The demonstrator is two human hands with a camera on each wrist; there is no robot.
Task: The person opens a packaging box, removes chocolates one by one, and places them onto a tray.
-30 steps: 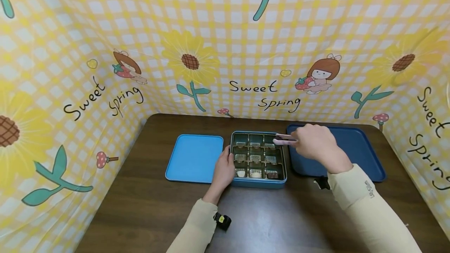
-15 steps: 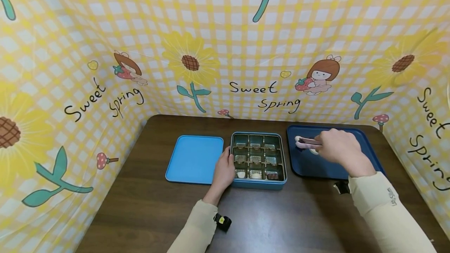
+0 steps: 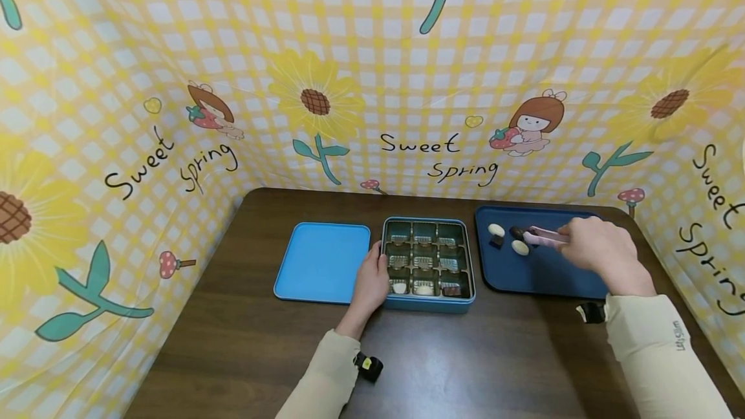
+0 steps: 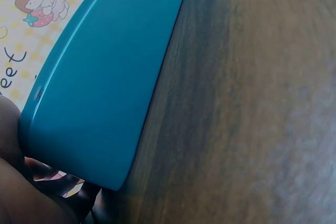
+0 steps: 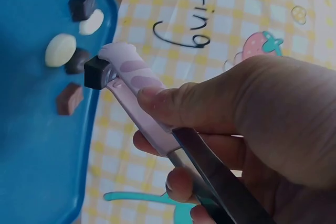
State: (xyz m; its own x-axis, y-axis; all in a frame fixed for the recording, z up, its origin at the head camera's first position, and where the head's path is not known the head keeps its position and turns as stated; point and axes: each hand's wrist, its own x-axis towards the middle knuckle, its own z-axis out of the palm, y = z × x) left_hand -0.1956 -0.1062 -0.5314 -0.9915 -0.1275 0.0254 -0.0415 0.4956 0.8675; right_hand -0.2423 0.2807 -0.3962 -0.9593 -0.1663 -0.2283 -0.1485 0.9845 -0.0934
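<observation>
My left hand (image 3: 371, 277) grips the left side of a teal box (image 3: 427, 306) with a divided gold insert. In its front row lie a white chocolate (image 3: 399, 288), another white chocolate (image 3: 424, 290) and a brown one (image 3: 451, 291). My right hand (image 3: 602, 254) pinches small tongs (image 3: 544, 236) with pink tips, over the dark blue tray (image 3: 535, 280). In the right wrist view a dark square chocolate (image 5: 97, 73) sits at the tong tips. Nearby on the tray are white chocolates (image 3: 520, 248), dark chocolates (image 3: 496, 241) and a brown chocolate (image 5: 69, 98).
A light blue lid (image 3: 323, 264) lies flat on the brown table (image 3: 431, 367), left of the box. The tray stands close to the box's right side. Yellow checked cloth (image 3: 372, 50) hangs behind and at both sides.
My right hand has moved the tongs rightward from above the box's back right compartment, across the tray's left part, to the chocolates farther right. My left hand stays on the box.
</observation>
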